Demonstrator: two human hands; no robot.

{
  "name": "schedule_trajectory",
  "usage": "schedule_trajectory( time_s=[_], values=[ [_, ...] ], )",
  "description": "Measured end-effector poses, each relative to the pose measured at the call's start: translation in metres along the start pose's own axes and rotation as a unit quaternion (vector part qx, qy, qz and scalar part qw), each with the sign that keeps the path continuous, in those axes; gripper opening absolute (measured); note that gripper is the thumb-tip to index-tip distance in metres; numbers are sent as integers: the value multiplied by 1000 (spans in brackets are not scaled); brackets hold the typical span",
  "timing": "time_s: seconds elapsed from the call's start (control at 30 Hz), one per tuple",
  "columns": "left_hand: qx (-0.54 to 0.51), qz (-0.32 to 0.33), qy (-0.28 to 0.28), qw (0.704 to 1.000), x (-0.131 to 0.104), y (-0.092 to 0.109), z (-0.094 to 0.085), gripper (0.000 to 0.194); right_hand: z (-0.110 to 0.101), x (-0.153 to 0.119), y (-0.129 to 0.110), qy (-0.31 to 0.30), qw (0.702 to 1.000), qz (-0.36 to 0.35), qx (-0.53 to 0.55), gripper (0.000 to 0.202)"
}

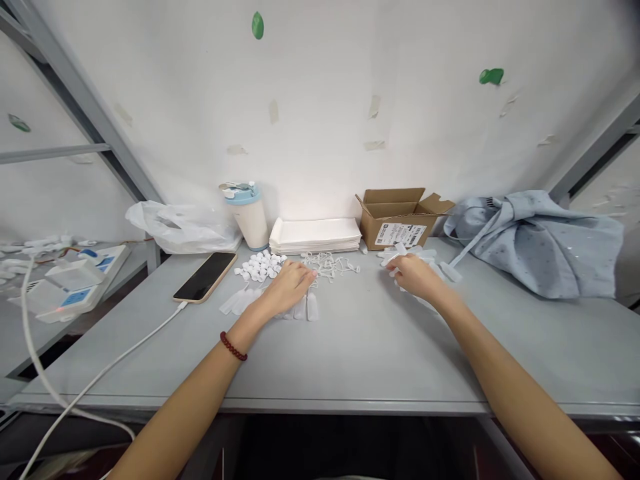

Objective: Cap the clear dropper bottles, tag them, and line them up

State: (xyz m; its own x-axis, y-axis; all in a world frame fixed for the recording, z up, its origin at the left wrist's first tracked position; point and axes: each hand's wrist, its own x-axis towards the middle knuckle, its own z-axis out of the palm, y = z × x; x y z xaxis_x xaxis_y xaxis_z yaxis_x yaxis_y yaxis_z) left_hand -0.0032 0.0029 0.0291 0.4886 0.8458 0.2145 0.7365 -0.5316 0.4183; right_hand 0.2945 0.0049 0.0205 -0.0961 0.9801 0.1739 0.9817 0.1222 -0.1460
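My left hand (290, 283) is bent with its fingers drawn together at the edge of a heap of thin white cords (330, 265). What its fingertips hold, if anything, is hidden. Below and beside it lie several flat translucent pieces (312, 307), with a cluster of small white caps (260, 265) just behind. To the right, my right hand (414, 275) pinches at a pile of similar translucent pieces (427, 255), one of them a whitish piece (399, 251) by its fingertips.
A stack of white paper (315, 235) stands at the back, between a cup with a blue lid (249, 217) and an open cardboard box (400, 220). A phone (206, 277) on a white cable lies left, near a plastic bag (183, 227). Blue-grey cloth (545, 243) is bunched at right.
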Motion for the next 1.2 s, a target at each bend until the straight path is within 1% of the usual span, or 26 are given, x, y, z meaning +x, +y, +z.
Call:
schedule_trajectory(
  time_s=[0.13, 0.23, 0.37, 0.47, 0.53, 0.63, 0.7, 0.77, 0.83, 0.9, 0.97, 1.0, 1.1, 1.2],
  values=[
    [-22, -18, 64, 998, 1, 0, 0, 41, -7, -2, -7, -48, 998, -4, -45, 47],
    [-51, -37, 108, 992, 1, 0, 1, 32, -12, -2, -9, -65, 996, -3, -55, 52],
    [-62, -33, 140, 988, 1, 0, 4, 26, -10, -1, -7, -71, 995, -12, -68, 53],
    [-64, -19, 158, 985, 0, 1, 6, 23, -2, 2, -3, -58, 995, -29, -71, 51],
    [-64, -1, 171, 983, 0, 3, 6, 19, 3, 4, -1, -33, 997, -44, -47, 45],
    [-65, 17, 189, 980, -2, 9, 7, 11, 5, 4, -5, 26, 995, -65, 66, 33],
    [-70, 25, 198, 977, -4, 15, 7, 9, 2, 0, -13, 57, 980, -58, 181, 24],
    [-74, 41, 201, 976, -6, 20, 9, 9, -2, -5, -26, 48, 952, -35, 301, 17],
    [-78, 72, 200, 974, -7, 24, 12, 10, -5, -11, -40, -11, 918, -23, 396, 17],
    [-86, 113, 199, 970, -8, 27, 15, 12, -4, -16, -52, -61, 883, -22, 465, 20],
    [-92, 151, 203, 963, -8, 29, 19, 14, -1, -19, -61, -94, 856, -25, 508, 23],
    [-92, 165, 206, 960, -9, 30, 20, 14, 1, -20, -65, -103, 848, -29, 518, 24],
    [-79, 194, 208, 955, -9, 33, 25, 15, 7, -21, -69, -104, 840, -42, 531, 24],
    [-69, 201, 210, 954, -9, 34, 28, 15, 10, -21, -69, -96, 828, -37, 551, 27]
  ],
)
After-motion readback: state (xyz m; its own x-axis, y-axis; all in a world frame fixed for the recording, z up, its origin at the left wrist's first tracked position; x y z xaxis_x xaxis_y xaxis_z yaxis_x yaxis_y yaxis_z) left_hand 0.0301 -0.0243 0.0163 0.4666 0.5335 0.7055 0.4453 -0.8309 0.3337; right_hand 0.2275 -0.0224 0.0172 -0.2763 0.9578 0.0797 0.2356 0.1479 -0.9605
